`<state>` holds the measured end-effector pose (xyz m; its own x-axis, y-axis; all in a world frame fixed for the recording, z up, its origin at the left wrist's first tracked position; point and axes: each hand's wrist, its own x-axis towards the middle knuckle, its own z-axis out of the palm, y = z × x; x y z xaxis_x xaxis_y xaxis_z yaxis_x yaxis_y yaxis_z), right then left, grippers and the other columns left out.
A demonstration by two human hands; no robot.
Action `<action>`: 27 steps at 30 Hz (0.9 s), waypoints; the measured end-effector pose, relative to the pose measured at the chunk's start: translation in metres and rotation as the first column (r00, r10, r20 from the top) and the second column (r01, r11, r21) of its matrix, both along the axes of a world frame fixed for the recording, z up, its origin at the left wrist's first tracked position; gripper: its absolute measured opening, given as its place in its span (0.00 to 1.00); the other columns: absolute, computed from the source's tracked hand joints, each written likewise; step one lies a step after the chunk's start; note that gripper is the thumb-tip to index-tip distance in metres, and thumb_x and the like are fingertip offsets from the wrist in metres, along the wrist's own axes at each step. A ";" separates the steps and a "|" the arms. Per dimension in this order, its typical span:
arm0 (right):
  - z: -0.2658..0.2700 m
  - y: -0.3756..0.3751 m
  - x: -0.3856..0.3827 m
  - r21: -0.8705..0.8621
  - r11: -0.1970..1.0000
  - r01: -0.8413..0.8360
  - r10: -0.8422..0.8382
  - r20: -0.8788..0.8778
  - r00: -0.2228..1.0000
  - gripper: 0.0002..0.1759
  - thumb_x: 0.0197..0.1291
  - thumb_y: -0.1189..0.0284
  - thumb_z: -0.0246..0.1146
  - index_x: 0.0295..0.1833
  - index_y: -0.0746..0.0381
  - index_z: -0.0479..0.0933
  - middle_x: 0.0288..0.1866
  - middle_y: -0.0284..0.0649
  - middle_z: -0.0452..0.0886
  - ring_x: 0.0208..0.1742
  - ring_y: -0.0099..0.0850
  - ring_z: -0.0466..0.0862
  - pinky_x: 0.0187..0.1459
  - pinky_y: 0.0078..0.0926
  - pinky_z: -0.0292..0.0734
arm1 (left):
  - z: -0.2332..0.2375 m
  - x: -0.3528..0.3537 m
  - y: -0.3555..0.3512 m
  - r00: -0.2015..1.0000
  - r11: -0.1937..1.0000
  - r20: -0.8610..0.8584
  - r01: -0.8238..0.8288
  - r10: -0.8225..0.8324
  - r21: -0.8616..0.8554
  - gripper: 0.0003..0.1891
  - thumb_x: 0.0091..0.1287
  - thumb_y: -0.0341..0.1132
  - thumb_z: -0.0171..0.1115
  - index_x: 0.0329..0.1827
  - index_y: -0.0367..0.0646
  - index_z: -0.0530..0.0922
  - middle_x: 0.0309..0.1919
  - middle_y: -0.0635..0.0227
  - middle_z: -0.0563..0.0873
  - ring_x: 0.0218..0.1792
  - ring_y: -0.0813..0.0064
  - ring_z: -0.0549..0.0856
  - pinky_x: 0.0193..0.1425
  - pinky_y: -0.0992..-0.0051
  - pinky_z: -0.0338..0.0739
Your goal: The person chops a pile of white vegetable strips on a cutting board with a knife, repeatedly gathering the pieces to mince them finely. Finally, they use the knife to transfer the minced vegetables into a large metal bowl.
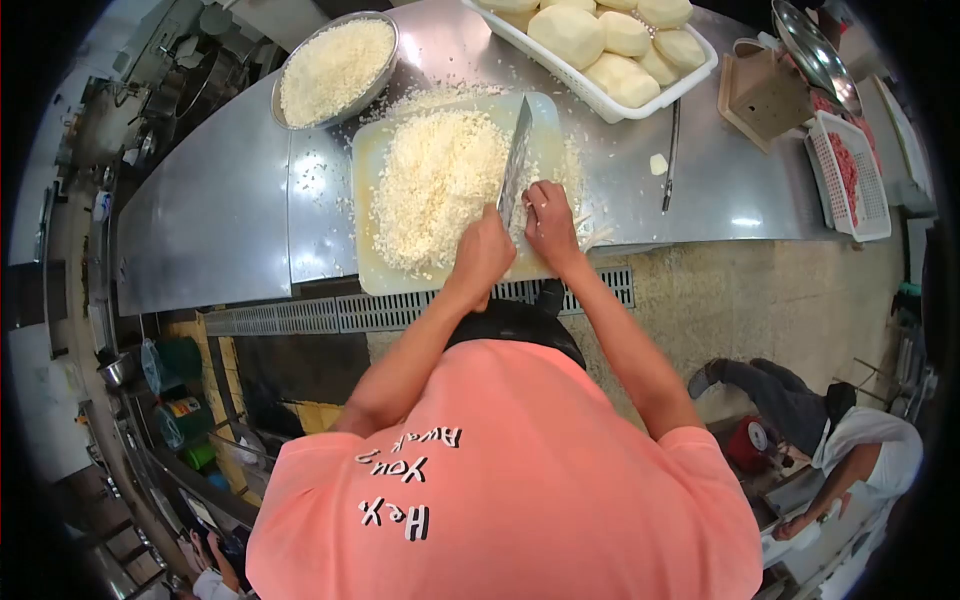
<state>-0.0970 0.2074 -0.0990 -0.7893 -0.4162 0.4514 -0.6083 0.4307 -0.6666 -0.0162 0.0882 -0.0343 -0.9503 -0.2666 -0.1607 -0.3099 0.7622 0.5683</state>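
My left hand (pixel 483 252) is wrapped round the handle of a large kitchen knife (pixel 518 150), its blade pointing away from me over a cutting board (pixel 368 262). Left of the blade lies a broad heap of finely chopped pale vegetable (pixel 435 185). My right hand (pixel 550 222) is close to the blade's right side, fingers curled down on small pale vegetable pieces (pixel 521 212). The curled fingers partly hide these pieces. A few thin strips (pixel 594 234) lie beside the right wrist at the board's edge.
A steel bowl (pixel 387 88) of chopped vegetable stands back left. Behind the board, a white basket (pixel 612 106) holds several peeled round vegetables (pixel 566 38). A narrow dark tool (pixel 671 160) lies right, near a box (pixel 752 98) and a basket of red meat (pixel 845 165). Another person (pixel 868 450) bends at lower right.
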 end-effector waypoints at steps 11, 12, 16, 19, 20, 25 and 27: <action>-0.005 0.017 -0.020 -0.041 0.996 -0.074 0.071 -0.074 0.995 0.14 0.49 0.86 0.58 0.43 0.65 0.77 0.46 0.50 0.79 0.50 0.49 0.78 0.51 0.39 0.75 | 0.010 -0.009 -0.018 0.996 0.999 -0.083 0.029 -0.030 -0.022 0.10 0.65 0.29 0.50 0.38 0.27 0.71 0.25 0.34 0.79 0.31 0.37 0.81 0.37 0.48 0.75; -0.002 0.018 -0.018 -0.046 0.989 -0.140 0.139 -0.028 0.990 0.14 0.49 0.86 0.58 0.43 0.65 0.77 0.47 0.50 0.79 0.51 0.49 0.78 0.51 0.38 0.75 | 0.017 -0.008 -0.020 0.997 0.999 -0.066 0.027 -0.029 -0.033 0.10 0.66 0.29 0.50 0.38 0.27 0.71 0.25 0.34 0.79 0.31 0.36 0.81 0.37 0.48 0.75; 0.008 0.024 -0.005 -0.077 0.989 -0.126 0.131 0.070 0.989 0.14 0.50 0.87 0.58 0.44 0.66 0.77 0.48 0.50 0.79 0.51 0.50 0.77 0.51 0.38 0.75 | 0.013 0.001 -0.016 0.999 0.998 0.028 -0.037 0.039 -0.054 0.10 0.65 0.30 0.50 0.37 0.27 0.72 0.26 0.34 0.80 0.32 0.37 0.81 0.38 0.49 0.75; 0.015 0.024 -0.001 -0.110 0.992 -0.061 0.061 -0.004 0.998 0.15 0.49 0.88 0.57 0.44 0.66 0.75 0.46 0.49 0.78 0.49 0.50 0.77 0.49 0.39 0.75 | 0.017 -0.010 -0.018 0.998 0.999 -0.050 0.024 -0.027 -0.048 0.10 0.65 0.29 0.51 0.38 0.27 0.72 0.26 0.34 0.80 0.33 0.37 0.81 0.38 0.49 0.75; 0.015 0.024 0.001 -0.092 0.995 -0.047 0.045 -0.016 0.999 0.14 0.49 0.88 0.57 0.43 0.66 0.75 0.44 0.48 0.78 0.48 0.49 0.77 0.48 0.40 0.74 | 0.026 -0.006 -0.018 0.998 0.999 -0.039 0.038 -0.039 -0.030 0.09 0.64 0.29 0.51 0.38 0.27 0.72 0.26 0.34 0.79 0.33 0.37 0.81 0.38 0.49 0.75; 0.000 0.019 0.001 0.035 0.999 -0.038 0.039 -0.037 0.999 0.13 0.47 0.86 0.58 0.42 0.65 0.73 0.42 0.47 0.75 0.47 0.47 0.75 0.48 0.40 0.72 | -0.002 -0.004 -0.004 0.992 0.992 -0.051 0.117 -0.120 -0.055 0.07 0.60 0.25 0.52 0.36 0.27 0.73 0.24 0.34 0.79 0.31 0.37 0.82 0.36 0.49 0.76; -0.002 0.017 0.001 0.113 0.993 -0.025 0.038 -0.112 0.993 0.15 0.45 0.84 0.59 0.42 0.65 0.73 0.43 0.45 0.75 0.48 0.46 0.74 0.49 0.39 0.71 | 0.000 -0.010 -0.006 0.988 0.990 -0.073 0.131 -0.134 -0.052 0.07 0.60 0.25 0.51 0.37 0.27 0.73 0.24 0.34 0.80 0.31 0.37 0.82 0.37 0.48 0.76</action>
<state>-0.0963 0.2243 -0.1008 -0.7214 -0.4925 0.4867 -0.6916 0.4781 -0.5414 -0.0262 0.0825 -0.0339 -0.9867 -0.1431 -0.0767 -0.1616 0.8201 0.5489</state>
